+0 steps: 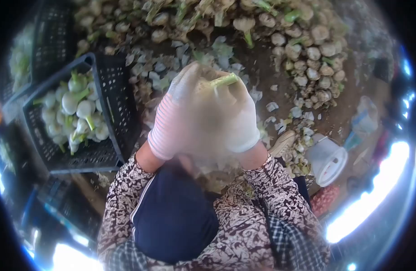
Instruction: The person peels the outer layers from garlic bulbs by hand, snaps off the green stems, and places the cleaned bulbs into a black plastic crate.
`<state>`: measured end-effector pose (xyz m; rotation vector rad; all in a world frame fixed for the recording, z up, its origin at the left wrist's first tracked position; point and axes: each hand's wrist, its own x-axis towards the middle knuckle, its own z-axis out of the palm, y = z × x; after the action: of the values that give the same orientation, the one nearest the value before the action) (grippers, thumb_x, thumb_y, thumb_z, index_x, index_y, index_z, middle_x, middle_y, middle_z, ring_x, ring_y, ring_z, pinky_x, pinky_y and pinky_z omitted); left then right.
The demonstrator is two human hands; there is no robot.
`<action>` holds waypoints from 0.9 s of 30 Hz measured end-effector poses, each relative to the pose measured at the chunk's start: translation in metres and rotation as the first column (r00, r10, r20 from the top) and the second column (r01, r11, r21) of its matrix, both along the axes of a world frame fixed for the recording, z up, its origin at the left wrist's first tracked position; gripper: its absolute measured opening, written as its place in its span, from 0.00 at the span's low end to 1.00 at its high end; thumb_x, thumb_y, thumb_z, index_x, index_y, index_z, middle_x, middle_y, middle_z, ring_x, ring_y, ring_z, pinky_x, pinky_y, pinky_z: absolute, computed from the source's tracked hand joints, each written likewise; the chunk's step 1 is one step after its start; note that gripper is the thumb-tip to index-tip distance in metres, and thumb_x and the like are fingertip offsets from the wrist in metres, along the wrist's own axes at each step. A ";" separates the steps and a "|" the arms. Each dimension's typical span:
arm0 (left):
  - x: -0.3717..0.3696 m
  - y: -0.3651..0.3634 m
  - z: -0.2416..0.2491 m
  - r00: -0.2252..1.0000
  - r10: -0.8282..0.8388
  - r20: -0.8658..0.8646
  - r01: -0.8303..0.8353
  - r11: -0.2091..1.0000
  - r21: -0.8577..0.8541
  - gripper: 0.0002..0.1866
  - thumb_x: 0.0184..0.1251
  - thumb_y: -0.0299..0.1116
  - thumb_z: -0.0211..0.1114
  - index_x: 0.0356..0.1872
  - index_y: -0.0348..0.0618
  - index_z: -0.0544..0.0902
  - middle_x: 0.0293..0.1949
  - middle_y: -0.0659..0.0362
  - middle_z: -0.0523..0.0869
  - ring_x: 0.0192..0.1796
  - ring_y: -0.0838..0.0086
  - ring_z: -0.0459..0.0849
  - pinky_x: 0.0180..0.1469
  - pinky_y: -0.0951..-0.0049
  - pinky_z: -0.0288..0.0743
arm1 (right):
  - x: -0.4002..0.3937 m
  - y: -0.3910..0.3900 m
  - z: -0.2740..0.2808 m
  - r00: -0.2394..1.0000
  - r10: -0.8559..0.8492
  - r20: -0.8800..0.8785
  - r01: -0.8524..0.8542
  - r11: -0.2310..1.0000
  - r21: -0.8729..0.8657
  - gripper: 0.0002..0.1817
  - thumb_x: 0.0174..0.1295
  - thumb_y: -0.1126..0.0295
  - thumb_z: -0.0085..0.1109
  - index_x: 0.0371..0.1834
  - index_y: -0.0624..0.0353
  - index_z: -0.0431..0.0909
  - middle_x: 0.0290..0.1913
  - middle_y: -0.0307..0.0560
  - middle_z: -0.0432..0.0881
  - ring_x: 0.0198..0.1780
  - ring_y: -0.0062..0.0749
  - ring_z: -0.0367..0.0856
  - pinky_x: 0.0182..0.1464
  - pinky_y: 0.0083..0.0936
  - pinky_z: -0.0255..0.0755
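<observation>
Both my hands wear gloves and are together in front of me. My left hand (167,115), in a pink-and-white striped glove, has its fingers closed around a garlic bulb. The green cut stem of the garlic bulb (227,80) points to the right. My right hand (242,115), in a whitish glove, is curled against the same bulb by its stem. A hazy smudge over the middle of the view hides the palms and most of the bulb. Loose garlic skins (160,74) lie on the ground beneath and beyond my hands.
To the left, a black plastic crate (111,115) holds several clean white garlic bulbs (74,104). Unpeeled garlic (314,58) is heaped at the back and right. A white plastic bucket (323,158) lies tipped at right, near a shoe (284,143) and a plastic bag (365,117).
</observation>
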<state>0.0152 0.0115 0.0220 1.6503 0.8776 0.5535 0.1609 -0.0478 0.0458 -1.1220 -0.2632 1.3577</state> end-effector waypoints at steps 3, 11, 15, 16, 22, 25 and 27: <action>-0.010 -0.008 -0.007 1.000 0.001 0.012 -0.001 1.000 0.018 0.44 0.51 0.19 0.77 0.72 0.41 0.67 0.66 0.50 0.74 0.68 0.60 0.76 0.68 0.65 0.71 | 0.000 -0.012 -0.014 0.996 0.035 -0.077 -0.033 0.999 0.029 0.28 0.65 0.61 0.70 0.62 0.65 0.73 0.55 0.45 0.81 0.53 0.25 0.81 0.57 0.22 0.76; -0.006 -0.006 0.003 0.998 -0.041 -0.047 0.056 0.928 0.368 0.33 0.56 0.27 0.77 0.65 0.40 0.75 0.61 0.48 0.78 0.60 0.58 0.82 0.62 0.66 0.76 | 0.002 -0.014 -0.001 0.974 0.078 -0.212 -0.084 0.996 -0.018 0.29 0.62 0.68 0.72 0.63 0.69 0.72 0.52 0.46 0.83 0.50 0.24 0.83 0.54 0.21 0.79; -0.015 -0.012 -0.003 0.995 -0.007 -0.102 0.034 0.965 0.261 0.35 0.56 0.27 0.78 0.66 0.41 0.74 0.59 0.50 0.80 0.60 0.62 0.82 0.61 0.67 0.76 | 0.009 -0.019 -0.004 0.937 0.148 -0.316 -0.156 0.988 -0.001 0.26 0.66 0.70 0.68 0.64 0.69 0.73 0.53 0.47 0.84 0.52 0.26 0.83 0.56 0.23 0.78; -0.017 -0.013 -0.008 0.997 -0.001 -0.081 0.021 0.970 0.242 0.35 0.56 0.28 0.78 0.66 0.41 0.74 0.59 0.51 0.80 0.60 0.63 0.82 0.62 0.67 0.76 | 0.010 -0.018 -0.002 0.939 0.169 -0.299 -0.183 0.983 -0.019 0.25 0.66 0.70 0.67 0.64 0.69 0.73 0.53 0.46 0.84 0.53 0.27 0.83 0.57 0.24 0.77; -0.018 -0.011 0.007 0.999 0.024 -0.036 -0.032 0.965 -0.259 0.38 0.53 0.34 0.80 0.65 0.33 0.74 0.57 0.52 0.82 0.57 0.71 0.82 0.60 0.70 0.76 | 0.022 -0.018 -0.019 0.941 0.337 -0.022 -0.338 0.940 -0.040 0.18 0.64 0.73 0.63 0.55 0.67 0.77 0.48 0.45 0.83 0.51 0.27 0.81 0.53 0.27 0.76; -0.019 -0.009 0.009 0.937 0.297 0.182 -0.010 0.545 -0.838 0.36 0.58 0.41 0.75 0.64 0.32 0.74 0.55 0.52 0.83 0.53 0.73 0.83 0.54 0.74 0.79 | 0.020 -0.021 -0.031 0.805 0.365 0.469 -0.384 0.922 -0.059 0.12 0.61 0.75 0.61 0.48 0.66 0.79 0.43 0.48 0.81 0.47 0.34 0.80 0.48 0.29 0.74; -0.024 -0.009 0.000 0.878 0.417 0.237 0.080 0.360 -0.929 0.34 0.62 0.45 0.70 0.64 0.32 0.74 0.53 0.53 0.83 0.50 0.74 0.83 0.49 0.75 0.80 | 0.018 -0.021 -0.027 0.452 0.291 0.843 -0.416 0.905 -0.090 0.10 0.60 0.75 0.60 0.44 0.66 0.79 0.40 0.51 0.79 0.44 0.40 0.79 0.46 0.31 0.73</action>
<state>-0.0091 0.0022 0.0222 0.3156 0.7782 0.4058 0.1788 -0.0686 0.0190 -1.6182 -1.3738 0.9968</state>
